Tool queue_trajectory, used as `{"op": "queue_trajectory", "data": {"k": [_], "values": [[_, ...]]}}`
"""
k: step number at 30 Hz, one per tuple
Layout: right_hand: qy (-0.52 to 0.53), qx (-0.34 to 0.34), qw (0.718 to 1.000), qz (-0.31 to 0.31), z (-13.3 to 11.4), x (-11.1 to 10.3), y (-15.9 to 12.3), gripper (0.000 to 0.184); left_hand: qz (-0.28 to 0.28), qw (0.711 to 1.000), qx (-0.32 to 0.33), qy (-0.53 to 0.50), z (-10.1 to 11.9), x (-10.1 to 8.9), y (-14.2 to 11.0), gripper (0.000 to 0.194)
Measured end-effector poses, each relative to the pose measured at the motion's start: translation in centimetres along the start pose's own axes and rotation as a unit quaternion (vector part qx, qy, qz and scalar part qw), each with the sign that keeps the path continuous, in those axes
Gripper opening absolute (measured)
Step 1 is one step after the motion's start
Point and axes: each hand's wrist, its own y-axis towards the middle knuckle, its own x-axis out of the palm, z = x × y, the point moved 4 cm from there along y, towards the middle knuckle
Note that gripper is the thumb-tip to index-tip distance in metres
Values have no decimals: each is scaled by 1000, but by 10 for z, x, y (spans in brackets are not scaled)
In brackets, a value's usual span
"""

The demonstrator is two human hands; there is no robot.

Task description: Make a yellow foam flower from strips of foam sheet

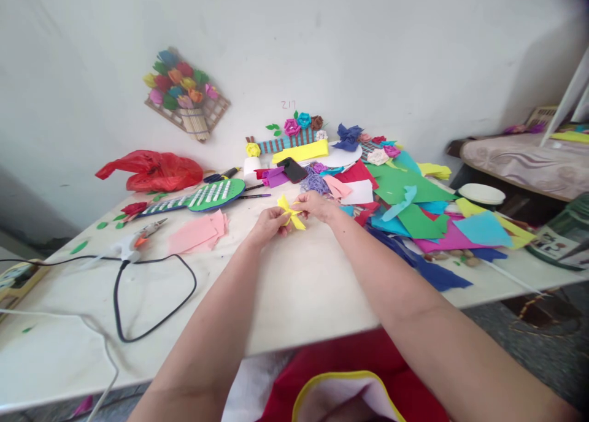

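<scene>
Between my two hands is a yellow paper flower [291,213] with several pointed petals, held just above the white table [317,287]. My left hand [272,222] pinches its left side, fingers closed on the paper. From the right, my right hand [313,206] grips another petal between thumb and fingers. The fingertips partly cover the flower's middle. Left of my hands lie pink paper sheets [197,232]. Just beyond them are a dark phone [292,170] and a purple pen [254,195].
A glue gun [131,244] with a looping black cable [181,311] lies at left, near pliers. A green guitar-shaped craft [218,194] and red plastic bag [161,169] are behind. Coloured paper [400,183] heaps on the right, with a green jar [565,235] at the edge.
</scene>
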Motion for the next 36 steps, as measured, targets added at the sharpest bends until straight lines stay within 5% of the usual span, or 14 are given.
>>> {"op": "queue_trajectory", "data": {"k": [11,36], "values": [[131,53,988,-65,1,2,-4,33,19,1000,7,22,-2,4,2,25],[-70,-12,996,50,-2,0,0,31,91,996,-15,2,-1,1,3,18]]}}
